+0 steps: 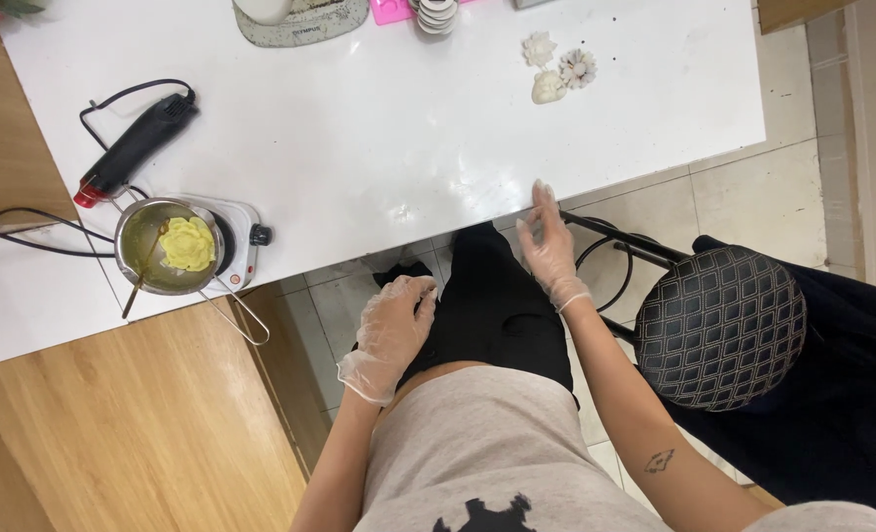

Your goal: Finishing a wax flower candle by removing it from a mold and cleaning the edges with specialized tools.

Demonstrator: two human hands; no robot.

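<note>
She stood at the white table (379,138) with both hands in thin clear gloves, and neither held anything. The right hand (553,246) was raised at the table's near edge, fingers loosely spread and open, the fingertips close to the rim, though I could not tell whether they touched it. The left hand (394,335) hung lower, over the dark trouser leg, its fingers slack and half curled on nothing.

Well beyond the right fingertips, further up the tabletop, lay three small pale moulded flowers (554,67), clustered and touching one another. Off to the far side of the left hand, a small metal pot (162,246) sat on a white hotplate (239,232), with a yellow flower-shaped lump (186,243) in it and a stick (142,274) leaning over the rim. Past the pot lay a black heat gun (134,148) with its cord trailing.

To my mind, the gloved hands wanted care here: the pot was probably hot and its wire handle (241,313) overhung the table edge nearest the left hand, so it was easy to knock. A steady grasp of that handle would serve better than a quick grab.
</note>
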